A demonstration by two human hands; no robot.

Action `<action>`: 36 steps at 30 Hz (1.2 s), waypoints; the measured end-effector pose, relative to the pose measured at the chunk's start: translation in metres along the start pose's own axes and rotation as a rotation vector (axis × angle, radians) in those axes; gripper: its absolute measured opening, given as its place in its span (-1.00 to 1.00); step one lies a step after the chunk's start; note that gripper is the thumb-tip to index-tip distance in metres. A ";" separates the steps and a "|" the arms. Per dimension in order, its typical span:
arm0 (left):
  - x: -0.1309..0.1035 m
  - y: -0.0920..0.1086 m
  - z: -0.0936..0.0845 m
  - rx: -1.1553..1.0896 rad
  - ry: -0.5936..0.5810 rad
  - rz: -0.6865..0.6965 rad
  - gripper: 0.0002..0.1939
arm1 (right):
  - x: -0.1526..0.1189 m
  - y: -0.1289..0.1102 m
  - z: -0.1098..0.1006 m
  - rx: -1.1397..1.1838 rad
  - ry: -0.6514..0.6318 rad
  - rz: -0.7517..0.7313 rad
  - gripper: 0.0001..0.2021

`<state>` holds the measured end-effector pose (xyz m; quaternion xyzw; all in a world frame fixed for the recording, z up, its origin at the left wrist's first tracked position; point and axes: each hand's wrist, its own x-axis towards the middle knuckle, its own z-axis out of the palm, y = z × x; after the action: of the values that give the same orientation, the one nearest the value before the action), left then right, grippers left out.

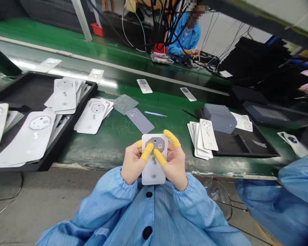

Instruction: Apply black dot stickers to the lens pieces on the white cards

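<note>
Close to my body, a white phone back cover [154, 172] with a grey camera plate near its top is held upright between both hands. My left hand [133, 163] grips its left side, the yellow-cotted thumb pressing on the camera plate. My right hand [175, 164] grips the right side, its thumb also against the plate and a yellow-cotted index finger raised by the top corner. Just beyond lie a grey back panel [140, 120] with small holes, a grey mesh cloth [125, 104] and purple tweezers [155, 114].
Black trays [43, 166] with white covers stand at left. Another black tray [256, 152] holds stacked grey panels [215, 118]; white covers [207, 135] lean on its edge. Single covers [144, 86] lie on the green belt. A co-worker [184, 34] sits opposite; a blue sleeve [301, 177] is at right.
</note>
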<state>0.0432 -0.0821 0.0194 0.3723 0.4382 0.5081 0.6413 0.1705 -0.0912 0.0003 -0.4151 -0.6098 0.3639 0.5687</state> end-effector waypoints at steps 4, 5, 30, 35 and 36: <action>-0.009 -0.007 -0.001 0.042 -0.089 0.005 -0.49 | -0.014 0.008 -0.007 0.025 -0.082 -0.055 -0.37; -0.011 -0.010 0.002 0.067 -0.096 0.015 -0.49 | -0.017 0.009 -0.010 0.023 -0.078 -0.069 -0.36; 0.356 0.008 0.183 1.377 -0.301 0.272 -0.65 | 0.029 0.059 -0.219 -0.840 0.387 0.081 -0.60; 0.443 -0.020 0.248 1.347 -0.261 0.361 -0.60 | 0.009 0.064 -0.127 -0.787 0.199 0.036 -0.56; 0.455 -0.027 0.255 1.338 -0.259 0.367 -0.56 | 0.010 0.069 -0.110 -0.772 0.150 0.041 -0.57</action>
<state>0.3370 0.3485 -0.0029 0.8120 0.5067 0.1814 0.2257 0.2866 -0.0583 -0.0490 -0.6360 -0.6503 0.0878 0.4062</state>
